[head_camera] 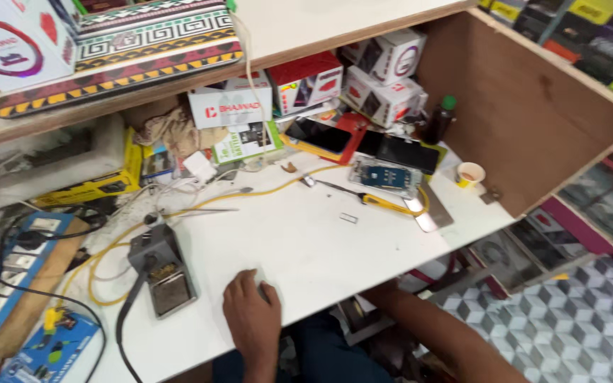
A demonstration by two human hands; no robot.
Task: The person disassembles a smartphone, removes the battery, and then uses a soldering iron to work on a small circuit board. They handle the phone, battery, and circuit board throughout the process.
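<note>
My left hand (251,312) lies palm down on the white worktable (306,248), near its front edge, with the fingers curled. A small pale thing shows by its fingertips; whether the hand grips it is unclear. Just left of the hand stands a grey soldering stand (161,273) with a black cable. My right forearm (434,330) reaches in below the table's front edge, and the hand itself is hidden under the tabletop. An opened phone (384,177) lies at the far right of the table, with a yellow-handled screwdriver (381,202) in front of it.
A yellow cable (200,206) loops across the table. Tweezers (203,211), dark phones (399,152), a paper cup (470,174) and a dark bottle (440,120) lie further back. Boxes crowd the rear, under a shelf. A blue power strip (8,276) sits left; a wooden side panel (533,106) stands right.
</note>
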